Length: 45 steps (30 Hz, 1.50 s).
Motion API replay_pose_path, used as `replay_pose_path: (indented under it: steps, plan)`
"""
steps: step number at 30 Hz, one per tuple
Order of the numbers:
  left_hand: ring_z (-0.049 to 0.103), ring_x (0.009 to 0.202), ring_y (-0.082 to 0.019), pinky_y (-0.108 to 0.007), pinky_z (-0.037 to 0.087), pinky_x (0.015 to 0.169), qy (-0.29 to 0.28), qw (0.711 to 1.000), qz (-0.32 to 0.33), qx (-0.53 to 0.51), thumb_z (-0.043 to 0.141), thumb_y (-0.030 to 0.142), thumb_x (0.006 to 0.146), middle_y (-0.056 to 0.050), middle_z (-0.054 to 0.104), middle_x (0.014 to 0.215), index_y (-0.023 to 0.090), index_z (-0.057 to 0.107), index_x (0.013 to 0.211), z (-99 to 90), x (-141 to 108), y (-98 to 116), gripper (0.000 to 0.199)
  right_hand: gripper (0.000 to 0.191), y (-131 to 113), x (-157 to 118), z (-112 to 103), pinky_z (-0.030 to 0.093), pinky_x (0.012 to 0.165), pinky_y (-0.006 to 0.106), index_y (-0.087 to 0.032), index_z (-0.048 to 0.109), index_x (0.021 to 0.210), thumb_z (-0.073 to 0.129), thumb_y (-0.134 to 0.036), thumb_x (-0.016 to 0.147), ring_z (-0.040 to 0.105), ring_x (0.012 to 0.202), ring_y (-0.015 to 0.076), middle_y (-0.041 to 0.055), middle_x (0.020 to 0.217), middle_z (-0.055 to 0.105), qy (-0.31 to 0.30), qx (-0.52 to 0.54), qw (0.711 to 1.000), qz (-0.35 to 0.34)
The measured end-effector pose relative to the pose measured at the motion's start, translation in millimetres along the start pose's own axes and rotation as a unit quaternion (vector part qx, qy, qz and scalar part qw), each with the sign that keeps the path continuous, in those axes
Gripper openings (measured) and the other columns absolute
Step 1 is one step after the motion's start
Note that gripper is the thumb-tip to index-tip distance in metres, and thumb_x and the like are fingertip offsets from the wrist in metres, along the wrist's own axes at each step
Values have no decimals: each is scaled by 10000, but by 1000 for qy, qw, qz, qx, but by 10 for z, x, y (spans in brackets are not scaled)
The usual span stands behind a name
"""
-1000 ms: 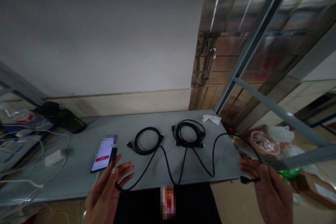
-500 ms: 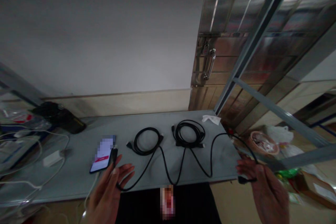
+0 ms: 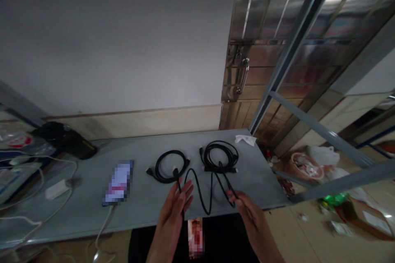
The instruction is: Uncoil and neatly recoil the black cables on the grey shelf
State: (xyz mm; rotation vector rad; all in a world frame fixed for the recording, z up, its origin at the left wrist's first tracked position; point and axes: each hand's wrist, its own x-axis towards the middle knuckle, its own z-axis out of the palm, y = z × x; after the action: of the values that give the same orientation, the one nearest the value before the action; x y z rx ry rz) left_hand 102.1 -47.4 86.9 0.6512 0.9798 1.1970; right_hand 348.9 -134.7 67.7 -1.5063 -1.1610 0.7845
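Note:
My left hand [image 3: 175, 205] is closed on a black cable [image 3: 199, 189] near one end, whose plug points up and away from me. That cable runs in a loose zigzag over the front of the table. My right hand [image 3: 245, 209] pinches the same cable toward its other end, which extends up toward the right coil. Beyond my left hand lies one coiled black cable [image 3: 158, 168] with its plugs showing. A second coiled black cable [image 3: 206, 157], thicker with loops, lies farther right, partly behind the held cable's end.
A phone [image 3: 119, 183] with a white cord lies left on the grey table [image 3: 145, 213]. A white adapter [image 3: 58, 189] and a dark bottle [image 3: 72, 141] are farther left. Crumpled tissue [image 3: 245, 139] sits at the back right. A metal frame post [image 3: 277, 78] rises at right.
Both hands have come inward, the left moving right and the right moving left, bringing the cable ends closer together. The zigzag has bunched between them.

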Motion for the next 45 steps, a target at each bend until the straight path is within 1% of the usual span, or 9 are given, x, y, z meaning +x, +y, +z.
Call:
replay_pose_path:
  steps: [7, 11, 15, 21, 27, 30, 32, 36, 45]
  plan:
    - [781, 1304, -401, -543, 581, 1185, -97, 985, -114, -91, 1033, 387, 773, -181, 860, 1242, 187, 860, 1129, 476, 50, 7, 444, 399, 9, -144, 452, 666, 999, 302, -294, 772, 1258, 461, -537, 1200, 827, 1138, 231, 95, 1240, 846, -119, -43, 986, -109]
    - [808, 1013, -266, -366, 645, 906, -105, 979, -146, -98, 1007, 310, 819, -135, 837, 1157, 172, 861, 1148, 523, -22, 130, 386, 245, -108, -206, 500, 646, 932, 285, -285, 696, 1216, 455, -327, 1204, 802, 1048, 204, 61, 1155, 817, -184, -63, 970, -148]
    - [619, 700, -110, -269, 547, 681, -121, 974, -144, -125, 1037, 330, 791, -22, 705, 908, 162, 852, 1158, 443, -59, 278, 444, 120, -164, -178, 506, 611, 923, 323, -274, 663, 1156, 560, -215, 1143, 739, 1041, 215, 43, 1138, 775, -171, -122, 946, -248]
    - [203, 512, -56, -240, 331, 506, -122, 982, -131, -59, 937, 626, 876, 127, 291, 650, 161, 808, 1166, 241, 5, 467, 563, 128, -15, 53, 744, 561, 823, 336, -271, 686, 1097, 717, -154, 1059, 672, 896, 206, 18, 1006, 735, -137, -259, 857, -424]
    - [409, 570, -118, -285, 425, 594, -53, 983, 41, 169, 858, 758, 873, 98, 402, 652, 179, 772, 1145, -248, 464, 504, 645, 186, 19, 774, 1162, 592, 952, 370, -159, 704, 1287, 697, -186, 1103, 702, 972, 232, 73, 1037, 766, -206, -341, 778, -486]
    - [587, 677, -202, -342, 490, 681, 26, 929, 176, 326, 710, 839, 930, 12, 600, 686, 197, 759, 984, -575, 870, 468, 646, 72, -2, 1183, 1397, 573, 1067, 380, -214, 748, 1120, 677, -209, 1124, 696, 1056, 232, 51, 1036, 764, -234, -359, 769, -475]
    - [683, 765, -268, -393, 541, 745, 81, 852, 254, 451, 553, 826, 1011, -51, 706, 778, 227, 734, 939, -774, 1132, 422, 630, 77, 15, 1374, 1549, 522, 1189, 429, -230, 759, 1137, 691, -203, 1114, 680, 1147, 244, 62, 1102, 768, -231, -358, 779, -460]
    - [698, 898, -373, -578, 544, 961, 134, 799, 291, 509, 574, 772, 989, -108, 699, 815, 252, 643, 854, -1044, 1472, 290, 541, 165, 116, 1516, 1750, 498, 1231, 473, -230, 766, 1185, 824, -293, 1043, 650, 1231, 263, 82, 1200, 746, -228, -351, 801, -428]
    - [580, 1413, -455, -697, 428, 1193, 147, 659, 427, 601, 577, 565, 1111, -281, 648, 1460, 124, 569, 1522, -1127, 1471, 88, 603, 263, 307, 1482, 1802, 472, 1268, 509, -243, 750, 1250, 844, -361, 1035, 600, 1376, 278, 95, 1390, 692, -207, -319, 851, -362]
